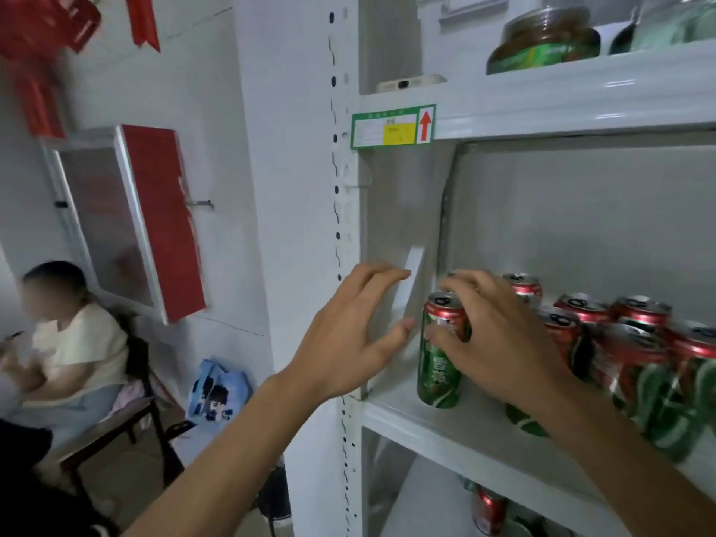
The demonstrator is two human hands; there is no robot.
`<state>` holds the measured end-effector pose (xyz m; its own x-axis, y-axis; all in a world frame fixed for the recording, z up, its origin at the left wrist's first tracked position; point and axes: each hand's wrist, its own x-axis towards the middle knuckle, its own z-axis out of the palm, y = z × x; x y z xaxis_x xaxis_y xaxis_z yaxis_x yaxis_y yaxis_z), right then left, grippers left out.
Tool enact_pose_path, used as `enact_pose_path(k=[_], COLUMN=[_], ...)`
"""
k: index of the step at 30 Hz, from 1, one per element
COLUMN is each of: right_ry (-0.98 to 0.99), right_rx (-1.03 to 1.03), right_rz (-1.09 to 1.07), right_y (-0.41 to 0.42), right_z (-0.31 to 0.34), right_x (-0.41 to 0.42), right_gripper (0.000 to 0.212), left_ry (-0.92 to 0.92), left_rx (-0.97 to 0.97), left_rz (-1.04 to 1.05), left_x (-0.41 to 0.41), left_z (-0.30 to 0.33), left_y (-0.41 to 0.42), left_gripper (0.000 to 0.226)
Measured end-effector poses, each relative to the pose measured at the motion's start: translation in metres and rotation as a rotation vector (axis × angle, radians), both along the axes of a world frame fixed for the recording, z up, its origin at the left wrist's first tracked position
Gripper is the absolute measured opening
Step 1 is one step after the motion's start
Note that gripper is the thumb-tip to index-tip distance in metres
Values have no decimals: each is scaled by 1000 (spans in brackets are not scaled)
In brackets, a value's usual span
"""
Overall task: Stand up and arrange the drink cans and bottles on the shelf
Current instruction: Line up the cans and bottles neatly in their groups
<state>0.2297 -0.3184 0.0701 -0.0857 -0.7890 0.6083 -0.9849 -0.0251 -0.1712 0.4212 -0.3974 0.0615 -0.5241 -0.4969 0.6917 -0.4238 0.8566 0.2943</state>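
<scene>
Forearms come first, both bare and reaching up from below toward the white metal shelf (445, 424). My left hand (348, 343) hovers just left of the front can (439, 352), fingers spread wide and touching nothing; I judge it waits there to steady or receive. My right hand (492, 339) wraps that can from the right, its grip pinching the can near the top, thumb low on the wall and fingertips curled over the rim. The can stands upright at the shelf's left front corner, a smooth aluminium cylinder, red at the shoulder and green below, its silver lid and pull tab showing. I hold it high, probably so I can slide it without tipping it. Behind and right of it the other cans (620, 343) crowd together, same glossy red and green, some seeming to lean. Beyond them the shelf's back panel is plain, dull and grey-white.
</scene>
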Motion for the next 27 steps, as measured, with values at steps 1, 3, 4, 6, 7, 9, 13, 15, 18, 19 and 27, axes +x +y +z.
enact_pose_path(k=[1,3,4,6,7,9,13,15,18,19,27], right_ry=[15,25,27,35,42,62,47,54,41,35,57], right_rx=[-4,-14,-12,7,16,19,-50,-59,-25,-25,115], right_rz=[-19,-60,-88,-149,-176,-241,-381,-441,-506,-523,-596], right_y=[2,8,11,15,16,19,26,27,30,31,35], right_z=[1,2,2,3,3,5,8,9,10,11,9], right_x=[-7,-18,-22,-28,-32,-37,-43,-45,-47,-48,-57], right_gripper=[53,51,52,54,54,53,45,43,44,45,39], left_ry=[4,4,0,-8,-5,4,14,8,-10,-15,-171], left_rx=[5,9,10,18,21,15,-35,-22,-5,-6,242], left_rz=[-36,-102,-127,-171,-197,-237,-261,-293,-329,-324,-277], left_x=[-11,-31,-39,-52,-57,-67,-83,-89,-94,-95,-93], left_z=[1,0,0,0,-1,-1,-3,-8,-14,-14,-16], left_y=[-4,-11,-15,-26,-31,-42,-59,-67,-74,-75,-77], left_gripper=[52,52,53,54,55,55,51,54,59,60,55])
